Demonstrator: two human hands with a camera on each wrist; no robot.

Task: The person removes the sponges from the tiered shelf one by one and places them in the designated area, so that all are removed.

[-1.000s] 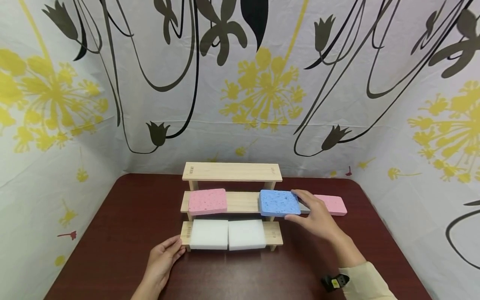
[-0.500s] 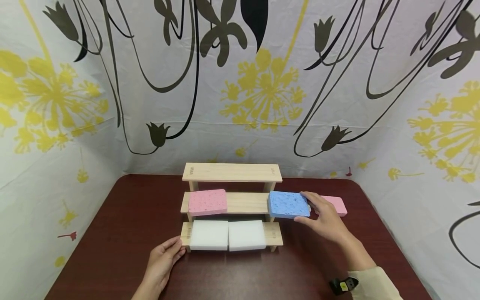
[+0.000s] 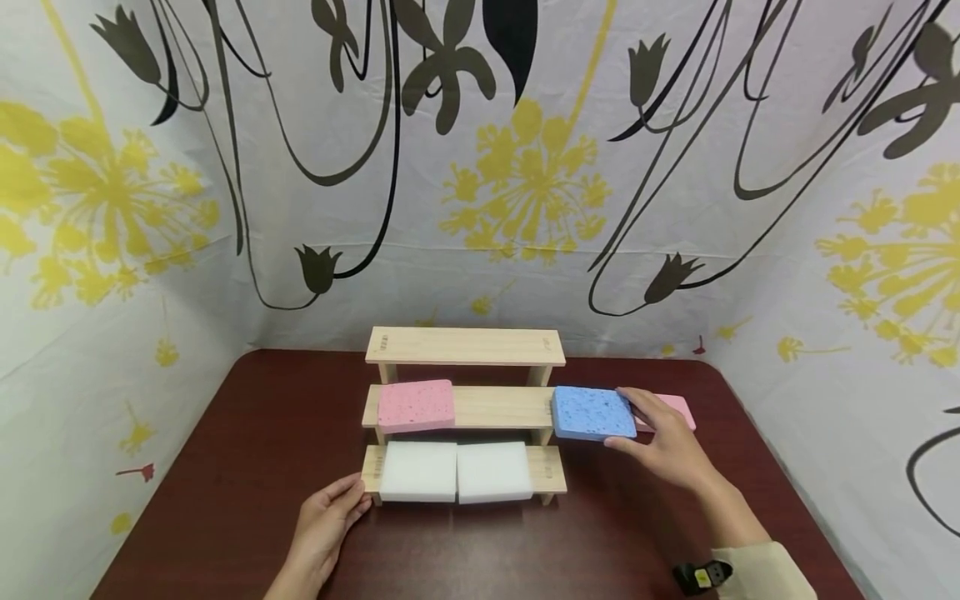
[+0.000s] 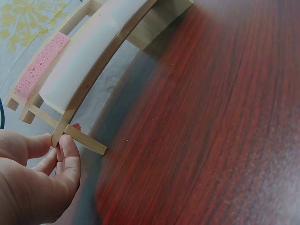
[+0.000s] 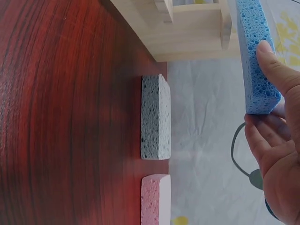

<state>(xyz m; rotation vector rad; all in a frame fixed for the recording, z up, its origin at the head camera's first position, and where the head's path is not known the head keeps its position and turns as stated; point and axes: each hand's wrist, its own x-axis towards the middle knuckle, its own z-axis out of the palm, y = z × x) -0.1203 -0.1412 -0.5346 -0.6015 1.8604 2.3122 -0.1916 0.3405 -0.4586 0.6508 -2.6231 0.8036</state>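
A blue sponge [image 3: 592,412] is pinched at its right end by my right hand [image 3: 667,442], thumb on the near edge and fingers on the far one. It is held off the table, overlapping the right end of the middle step in the head view. My left hand [image 3: 326,521] pinches the left end of the bottom step of a three-step wooden rack [image 3: 502,407], seen closely in the left wrist view. On the middle step lies a pink sponge [image 3: 416,406] at the left. Two white sponges [image 3: 418,472] sit side by side on the bottom step.
On the dark red table [image 3: 465,558], right of the rack, lie a grey sponge [image 5: 154,117] and another pink sponge [image 5: 157,199]. My right hand partly hides the second pink one in the head view. A patterned cloth [image 3: 525,292] hangs behind and at both sides.
My right hand has moved right with the blue sponge, from over the middle step's right part to its right end. My left hand has stayed on the rack.
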